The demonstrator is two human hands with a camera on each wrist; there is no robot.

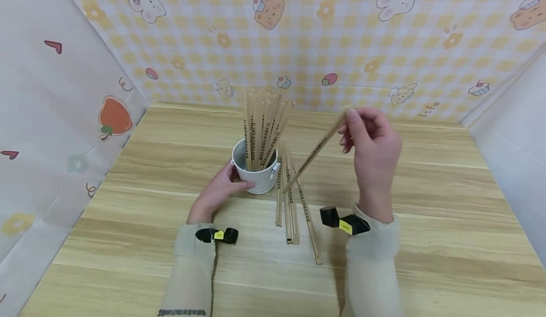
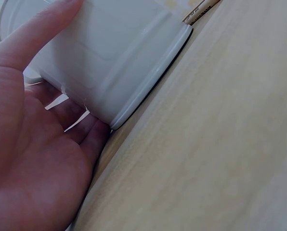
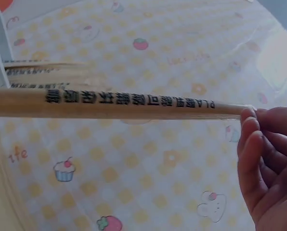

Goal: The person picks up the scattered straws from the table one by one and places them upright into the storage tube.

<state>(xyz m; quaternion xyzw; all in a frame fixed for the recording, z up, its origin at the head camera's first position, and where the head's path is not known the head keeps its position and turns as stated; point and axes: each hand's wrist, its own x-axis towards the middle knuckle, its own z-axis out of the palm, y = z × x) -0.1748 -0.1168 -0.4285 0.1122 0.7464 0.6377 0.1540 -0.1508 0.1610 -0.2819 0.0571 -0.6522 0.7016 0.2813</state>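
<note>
My left hand (image 1: 219,189) grips a small white bucket (image 1: 260,184) at its left side, thumb across the front and fingers behind. In the left wrist view the bucket's base stands on the wooden table. Several paper-wrapped straws (image 1: 264,132) with dark printing stand in the bucket, fanned out above the rim. Between thumb and fingertips my right hand (image 1: 375,141) pinches the top end of another wrapped straw (image 1: 317,151). This one slants down to the left, its lower end overlapping the straws (image 1: 288,212) lying on the table. The right wrist view shows its printed wrapper (image 3: 134,103) close up.
The wooden table (image 1: 141,189) reaches back to a yellow checked wall covering (image 1: 298,47) with cartoon prints. A white printed covering (image 1: 51,118) rises along the left side, and a pale one (image 1: 512,99) on the right. Another loose wrapped straw (image 1: 308,217) lies angled between the bucket and my right forearm.
</note>
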